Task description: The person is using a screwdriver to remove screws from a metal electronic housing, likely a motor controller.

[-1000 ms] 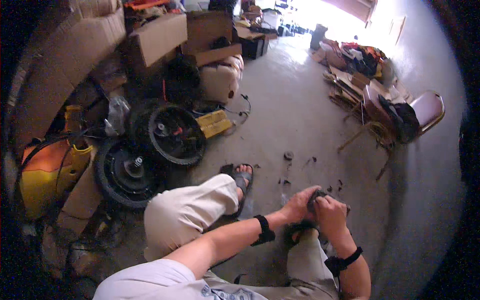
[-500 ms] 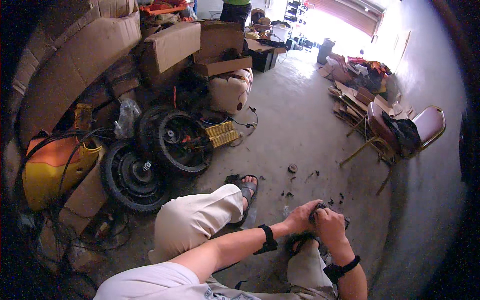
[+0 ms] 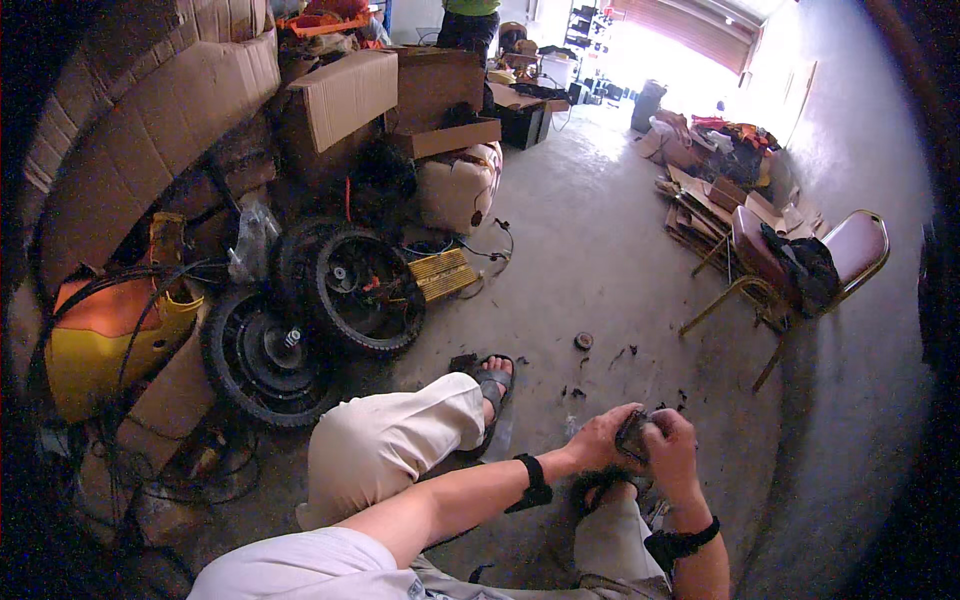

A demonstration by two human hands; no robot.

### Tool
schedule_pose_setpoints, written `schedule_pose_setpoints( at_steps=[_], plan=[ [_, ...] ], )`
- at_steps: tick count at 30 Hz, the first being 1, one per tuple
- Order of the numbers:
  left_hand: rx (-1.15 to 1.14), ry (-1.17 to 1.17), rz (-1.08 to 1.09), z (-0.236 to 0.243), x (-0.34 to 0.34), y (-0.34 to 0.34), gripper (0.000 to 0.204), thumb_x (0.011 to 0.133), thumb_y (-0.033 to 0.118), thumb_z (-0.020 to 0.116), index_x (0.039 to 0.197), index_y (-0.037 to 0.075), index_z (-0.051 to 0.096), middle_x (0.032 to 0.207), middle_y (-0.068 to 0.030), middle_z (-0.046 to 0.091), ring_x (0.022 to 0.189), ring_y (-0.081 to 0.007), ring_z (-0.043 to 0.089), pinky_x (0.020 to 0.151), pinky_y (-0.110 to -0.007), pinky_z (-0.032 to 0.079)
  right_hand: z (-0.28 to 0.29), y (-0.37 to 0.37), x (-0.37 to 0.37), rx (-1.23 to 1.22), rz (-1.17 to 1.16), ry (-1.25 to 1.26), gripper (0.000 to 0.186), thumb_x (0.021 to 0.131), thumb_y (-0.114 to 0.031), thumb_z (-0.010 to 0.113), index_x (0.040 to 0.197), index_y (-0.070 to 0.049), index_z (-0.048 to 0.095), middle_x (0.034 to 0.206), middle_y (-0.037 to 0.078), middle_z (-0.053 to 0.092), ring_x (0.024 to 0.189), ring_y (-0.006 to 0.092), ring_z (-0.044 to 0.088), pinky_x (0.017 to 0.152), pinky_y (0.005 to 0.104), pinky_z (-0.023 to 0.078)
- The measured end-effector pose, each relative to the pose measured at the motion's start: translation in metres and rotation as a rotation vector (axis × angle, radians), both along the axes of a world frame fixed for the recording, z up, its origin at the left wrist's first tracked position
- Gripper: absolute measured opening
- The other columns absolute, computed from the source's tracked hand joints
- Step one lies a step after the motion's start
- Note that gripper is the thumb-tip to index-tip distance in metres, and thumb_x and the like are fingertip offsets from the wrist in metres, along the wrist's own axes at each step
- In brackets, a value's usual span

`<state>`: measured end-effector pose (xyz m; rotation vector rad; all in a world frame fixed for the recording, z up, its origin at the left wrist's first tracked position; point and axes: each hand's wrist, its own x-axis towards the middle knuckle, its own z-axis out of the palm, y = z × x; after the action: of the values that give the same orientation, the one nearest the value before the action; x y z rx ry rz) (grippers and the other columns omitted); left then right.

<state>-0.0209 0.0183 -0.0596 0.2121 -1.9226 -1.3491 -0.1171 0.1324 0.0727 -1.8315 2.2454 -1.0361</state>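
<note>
Out in front of my right knee, my left hand [image 3: 604, 438] is closed round a small dark object [image 3: 632, 437], whose kind I cannot make out. My right hand [image 3: 672, 448] has its fingers curled against the same object from the other side. Most of it is hidden by my fingers. On the floor beyond lie a small round dark piece [image 3: 583, 341] and several black scraps [image 3: 577, 392]. My sandalled left foot [image 3: 492, 385] rests to the left of my hands.
To the left are spoked-hub wheels with black tyres [image 3: 365, 285], a yellow finned metal box [image 3: 443, 274], a yellow and orange shell [image 3: 115, 335] and cardboard boxes [image 3: 350, 100]. A chair [image 3: 860, 250] stands at the right. A person [image 3: 468, 25] stands at the back.
My right hand has shifted slightly right and its fingers have turned on the dark object, showing more of it. My left hand keeps its hold almost in place.
</note>
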Motion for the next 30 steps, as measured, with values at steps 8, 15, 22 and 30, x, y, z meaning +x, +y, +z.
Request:
schedule_pose_setpoints(
  at_steps=[8,15,22,30],
  plan=[
    [0.009,0.06,-0.004,0.012,0.006,0.0,0.107,0.059,0.032,0.101,0.148,0.002,0.049,0.139,-0.0196,0.063,0.13,-0.0325,0.061,0.112,-0.04,0.048,0.004,0.022,-0.048,-0.457,0.022,-1.665,0.019,0.096,-0.027,0.058,0.083,-0.017,0.05,0.069,-0.001,0.048,0.054,0.0145,0.044,0.042,0.0302,0.038],
    [0.024,0.058,-0.045,-0.008,-0.002,-0.002,0.107,0.058,0.033,0.102,0.147,0.001,0.051,0.137,-0.0211,0.064,0.129,-0.0338,0.062,0.11,-0.041,0.05,0.015,0.041,-0.054,-0.373,0.04,-1.719,0.014,0.094,-0.025,0.053,0.085,-0.016,0.048,0.071,0.001,0.043,0.054,0.014,0.039,0.039,0.0276,0.033],
    [-0.032,0.038,0.035,0.013,0.004,-0.003,0.107,0.058,0.031,0.104,0.146,0.001,0.051,0.129,-0.0124,0.069,0.114,-0.0211,0.069,0.101,-0.036,0.056,0.05,0.031,-0.036,-0.355,-0.014,-1.711,0.016,0.1,-0.024,0.052,0.091,-0.012,0.052,0.068,-0.002,0.04,0.051,0.01,0.037,0.038,0.0237,0.026],
    [0.033,-0.04,-0.012,0.023,0.009,-0.004,0.105,0.059,0.033,0.103,0.147,0.005,0.052,0.132,-0.0132,0.07,0.123,-0.025,0.066,0.106,-0.04,0.053,0.019,-0.003,-0.005,0.019,-0.099,0.041,0.022,0.096,-0.02,0.07,0.104,-0.001,0.078,0.099,0.018,0.078,0.089,0.0338,0.076,0.08,0.0418,0.059]
  ],
)
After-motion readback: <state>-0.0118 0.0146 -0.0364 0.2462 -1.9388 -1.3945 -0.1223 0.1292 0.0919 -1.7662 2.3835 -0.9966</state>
